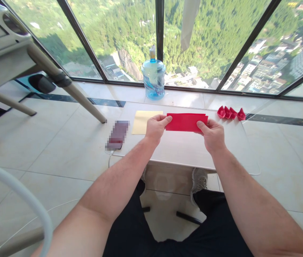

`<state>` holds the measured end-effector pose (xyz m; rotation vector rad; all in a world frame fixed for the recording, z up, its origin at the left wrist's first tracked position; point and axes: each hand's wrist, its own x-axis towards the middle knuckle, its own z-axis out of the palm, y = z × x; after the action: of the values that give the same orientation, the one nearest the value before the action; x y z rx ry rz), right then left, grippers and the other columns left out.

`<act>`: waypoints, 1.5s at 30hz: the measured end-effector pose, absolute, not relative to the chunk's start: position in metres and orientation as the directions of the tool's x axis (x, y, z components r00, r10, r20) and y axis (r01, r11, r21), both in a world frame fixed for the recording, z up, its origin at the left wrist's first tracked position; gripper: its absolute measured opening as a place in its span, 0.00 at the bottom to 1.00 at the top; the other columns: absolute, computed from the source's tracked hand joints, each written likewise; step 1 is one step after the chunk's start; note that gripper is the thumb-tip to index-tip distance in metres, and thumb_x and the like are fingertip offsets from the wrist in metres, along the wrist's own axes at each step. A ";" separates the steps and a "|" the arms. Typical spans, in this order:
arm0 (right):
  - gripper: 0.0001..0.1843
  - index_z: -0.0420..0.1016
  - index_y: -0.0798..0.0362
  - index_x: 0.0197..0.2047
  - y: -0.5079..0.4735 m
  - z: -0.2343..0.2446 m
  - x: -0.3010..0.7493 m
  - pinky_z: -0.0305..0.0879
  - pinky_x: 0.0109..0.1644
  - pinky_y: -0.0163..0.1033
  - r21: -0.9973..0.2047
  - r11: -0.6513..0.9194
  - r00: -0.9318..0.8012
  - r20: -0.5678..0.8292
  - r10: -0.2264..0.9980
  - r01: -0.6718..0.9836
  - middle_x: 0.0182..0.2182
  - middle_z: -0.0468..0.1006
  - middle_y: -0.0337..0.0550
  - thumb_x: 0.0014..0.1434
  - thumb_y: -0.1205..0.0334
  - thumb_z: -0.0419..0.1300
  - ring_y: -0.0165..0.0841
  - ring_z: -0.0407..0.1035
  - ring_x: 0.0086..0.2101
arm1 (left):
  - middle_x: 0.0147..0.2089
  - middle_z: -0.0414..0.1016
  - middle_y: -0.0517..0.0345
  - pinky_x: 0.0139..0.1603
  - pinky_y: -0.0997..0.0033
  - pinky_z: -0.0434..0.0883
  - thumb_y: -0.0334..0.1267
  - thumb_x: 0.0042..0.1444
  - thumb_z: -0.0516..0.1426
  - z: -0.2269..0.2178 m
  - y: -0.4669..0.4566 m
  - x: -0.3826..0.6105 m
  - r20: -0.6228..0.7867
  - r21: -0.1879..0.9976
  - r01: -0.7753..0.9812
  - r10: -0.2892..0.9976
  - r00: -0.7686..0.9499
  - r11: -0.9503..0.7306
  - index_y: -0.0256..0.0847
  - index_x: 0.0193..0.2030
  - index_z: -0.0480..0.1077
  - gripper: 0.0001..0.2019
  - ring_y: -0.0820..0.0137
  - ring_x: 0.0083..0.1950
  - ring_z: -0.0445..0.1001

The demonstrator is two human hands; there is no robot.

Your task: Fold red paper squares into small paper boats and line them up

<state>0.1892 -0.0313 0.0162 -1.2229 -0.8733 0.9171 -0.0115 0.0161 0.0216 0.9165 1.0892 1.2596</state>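
Both hands hold a folded rectangular sheet of red paper (185,122) just above the low white desk (183,151). The left hand (155,128) pinches the sheet's left end, thumb on top and fingers curled beneath; the right hand (213,135) grips the right end the same way, so the paper stretches flat and level between them. The hands are apart, each closed on its own end of the sheet.

Just left of the red sheet a pale yellow square sheet of paper (143,122) lies flat on the desk. Further left, at the desk's edge, sits a dark smartphone (117,135). Near the far right corner four small folded red paper boats (231,112) stand in a row, touching one another. Beyond the desk, by the window frame, stands a large translucent blue water bottle (153,79)
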 end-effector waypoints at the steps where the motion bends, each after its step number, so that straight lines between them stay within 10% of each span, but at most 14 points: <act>1: 0.15 0.79 0.53 0.32 -0.031 0.016 0.189 0.78 0.38 0.41 -0.989 0.104 0.382 0.057 0.922 -0.104 0.29 0.82 0.39 0.46 0.54 0.73 0.33 0.77 0.31 | 0.24 0.72 0.59 0.27 0.74 0.64 0.46 0.39 0.71 0.022 0.016 -0.012 -0.120 0.959 -0.259 0.993 -0.017 0.112 0.36 0.26 0.74 0.17 0.74 0.26 0.70; 38: 0.16 0.76 0.52 0.32 -0.032 0.015 0.190 0.77 0.41 0.43 -0.994 0.096 0.368 0.071 0.927 -0.050 0.30 0.81 0.38 0.47 0.50 0.72 0.34 0.77 0.33 | 0.21 0.68 0.61 0.25 0.75 0.61 0.47 0.43 0.70 0.024 0.015 -0.012 -0.095 0.968 -0.235 0.995 -0.022 0.088 0.37 0.25 0.74 0.15 0.76 0.24 0.64; 45: 0.28 0.76 0.47 0.52 -0.028 0.034 0.197 0.72 0.51 0.49 -0.912 0.183 0.327 0.311 0.892 0.368 0.53 0.78 0.46 0.46 0.54 0.71 0.42 0.73 0.51 | 0.24 0.74 0.58 0.28 0.73 0.65 0.43 0.45 0.67 0.035 0.015 -0.016 0.032 0.999 0.007 0.998 0.054 -0.032 0.38 0.24 0.75 0.11 0.72 0.27 0.69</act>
<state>0.1974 -0.0278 0.0339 -1.4023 -1.2507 0.5555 -0.0163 0.0149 0.0353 1.2633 1.1593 1.1890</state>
